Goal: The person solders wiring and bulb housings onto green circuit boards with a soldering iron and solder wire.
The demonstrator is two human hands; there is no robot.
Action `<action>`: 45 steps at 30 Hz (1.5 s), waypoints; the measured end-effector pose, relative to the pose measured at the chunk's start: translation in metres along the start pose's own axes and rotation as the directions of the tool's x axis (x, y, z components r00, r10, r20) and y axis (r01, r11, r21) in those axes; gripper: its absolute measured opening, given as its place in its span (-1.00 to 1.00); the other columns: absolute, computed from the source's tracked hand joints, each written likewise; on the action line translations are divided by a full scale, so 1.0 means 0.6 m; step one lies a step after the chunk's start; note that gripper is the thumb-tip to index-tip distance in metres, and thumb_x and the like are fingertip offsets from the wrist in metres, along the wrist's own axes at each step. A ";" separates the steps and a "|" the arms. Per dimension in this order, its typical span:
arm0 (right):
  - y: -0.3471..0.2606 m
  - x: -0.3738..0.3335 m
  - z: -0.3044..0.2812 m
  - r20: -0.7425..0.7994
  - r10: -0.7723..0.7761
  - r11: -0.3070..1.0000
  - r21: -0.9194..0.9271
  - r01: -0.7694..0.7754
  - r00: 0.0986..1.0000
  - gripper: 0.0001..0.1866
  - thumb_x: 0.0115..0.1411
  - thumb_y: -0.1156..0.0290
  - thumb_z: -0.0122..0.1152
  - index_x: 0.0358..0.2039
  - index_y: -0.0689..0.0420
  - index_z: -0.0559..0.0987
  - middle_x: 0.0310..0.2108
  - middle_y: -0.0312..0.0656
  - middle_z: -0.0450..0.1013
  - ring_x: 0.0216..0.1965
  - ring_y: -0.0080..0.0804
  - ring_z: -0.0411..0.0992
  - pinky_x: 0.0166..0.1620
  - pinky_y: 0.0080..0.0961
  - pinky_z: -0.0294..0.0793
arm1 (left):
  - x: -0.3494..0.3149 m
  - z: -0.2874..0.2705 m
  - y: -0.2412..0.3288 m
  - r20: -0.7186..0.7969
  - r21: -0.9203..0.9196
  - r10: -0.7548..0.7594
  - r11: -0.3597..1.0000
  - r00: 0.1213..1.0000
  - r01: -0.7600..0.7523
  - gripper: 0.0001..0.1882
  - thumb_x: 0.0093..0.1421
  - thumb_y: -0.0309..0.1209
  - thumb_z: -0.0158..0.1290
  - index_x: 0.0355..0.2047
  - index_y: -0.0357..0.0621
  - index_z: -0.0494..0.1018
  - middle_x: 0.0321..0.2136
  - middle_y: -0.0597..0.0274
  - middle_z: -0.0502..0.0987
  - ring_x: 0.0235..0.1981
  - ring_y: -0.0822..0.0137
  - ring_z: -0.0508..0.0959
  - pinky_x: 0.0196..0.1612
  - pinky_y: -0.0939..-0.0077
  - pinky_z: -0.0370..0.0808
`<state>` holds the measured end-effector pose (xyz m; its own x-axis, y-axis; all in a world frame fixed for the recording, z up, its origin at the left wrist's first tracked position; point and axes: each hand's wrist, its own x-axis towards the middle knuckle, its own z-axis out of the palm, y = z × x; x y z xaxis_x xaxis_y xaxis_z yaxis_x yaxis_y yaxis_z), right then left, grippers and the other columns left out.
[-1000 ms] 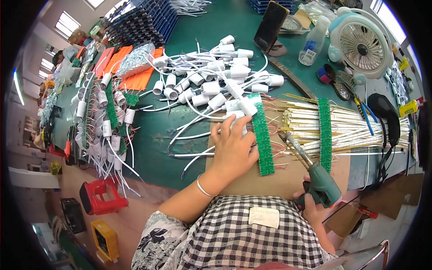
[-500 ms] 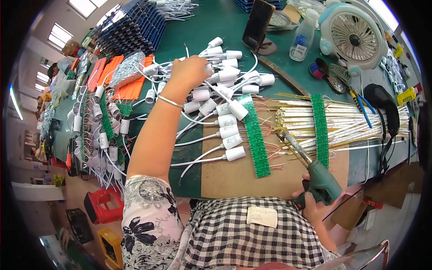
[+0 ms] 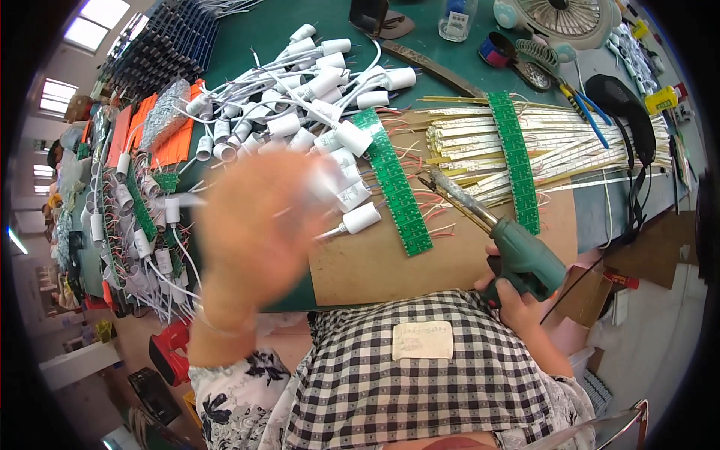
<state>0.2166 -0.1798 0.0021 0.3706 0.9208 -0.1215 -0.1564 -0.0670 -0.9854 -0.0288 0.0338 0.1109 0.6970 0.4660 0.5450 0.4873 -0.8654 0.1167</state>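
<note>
My left hand (image 3: 259,217), smeared by motion, is raised over the left edge of the brown board. A blurred white cylinder (image 3: 327,181) shows at its fingertips, and a pale streak like a cable trails behind. My right hand (image 3: 514,296) is wrapped round the green handle of a soldering gun (image 3: 517,251). The gun's metal tip points up and left, close to red wires beside a green circuit board strip (image 3: 397,191). White cylinders on cables (image 3: 362,217) lie along that strip's left side, and a heap of similar ones (image 3: 319,82) spreads behind them.
A second green strip (image 3: 514,161) lies across a bundle of thin white and yellow strips (image 3: 465,142). Pliers (image 3: 592,112), a solder spool (image 3: 496,49), a fan (image 3: 562,19) and a black strap (image 3: 626,112) are at the right. Wired cylinders (image 3: 142,244) hang at the left.
My left hand has come back from the cylinder heap toward me, with a white cylinder at its fingers. The view has shifted; my right hand keeps its grip on the soldering gun.
</note>
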 end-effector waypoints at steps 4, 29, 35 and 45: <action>-0.011 0.007 0.010 0.076 -0.010 0.999 -0.036 0.013 0.997 -0.54 0.06 0.50 0.09 0.00 0.31 0.30 -0.23 -0.07 0.43 -0.42 -0.39 0.48 -0.29 -0.51 0.48 | -0.098 0.091 0.076 0.220 -0.324 -0.179 0.914 0.959 0.245 -0.78 -0.10 -0.44 0.16 -0.39 -0.13 0.44 -0.49 0.20 0.42 -0.53 0.16 0.44 -0.48 0.32 0.35; 0.013 -0.025 -0.027 0.122 0.043 0.972 -0.236 -0.013 0.992 -0.42 0.06 0.38 0.17 0.07 0.32 0.24 -0.03 0.01 0.35 -0.44 -0.34 0.48 -0.34 -0.49 0.51 | -0.115 0.171 0.098 0.112 -0.107 -0.368 0.919 0.923 0.380 -0.82 -0.14 -0.45 0.20 -0.45 -0.02 0.50 -0.03 0.29 0.36 0.07 0.07 0.21 0.08 0.18 0.11; -0.010 -0.012 0.000 0.012 0.069 0.997 0.039 -0.070 0.998 -0.48 0.07 0.41 0.11 0.03 0.34 0.26 -0.09 0.01 0.37 -0.47 -0.29 0.48 -0.35 -0.44 0.53 | -0.113 0.149 0.089 0.060 -0.206 -0.293 0.932 0.954 0.299 -0.82 -0.09 -0.51 0.16 -0.42 -0.12 0.47 -0.12 0.21 0.43 0.00 0.04 0.30 0.00 0.24 0.27; -0.042 0.058 0.107 0.200 0.187 0.976 -0.148 -0.159 0.962 -0.68 0.10 0.63 0.11 -0.10 0.28 0.37 -0.36 -0.24 0.42 -0.31 -0.58 0.42 -0.23 -0.64 0.43 | -0.103 0.111 0.122 0.275 -0.680 -0.405 0.560 0.872 0.474 -0.79 0.08 -0.48 0.04 -0.25 -0.23 0.37 -0.34 -0.01 0.45 -0.37 0.02 0.49 -0.33 0.28 0.42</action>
<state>0.1748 -0.1215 0.0304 0.1442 0.9500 -0.2769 -0.0764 -0.2683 -0.9603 -0.0014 -0.0461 0.0304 0.5553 0.8072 0.2003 0.2450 -0.3889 0.8881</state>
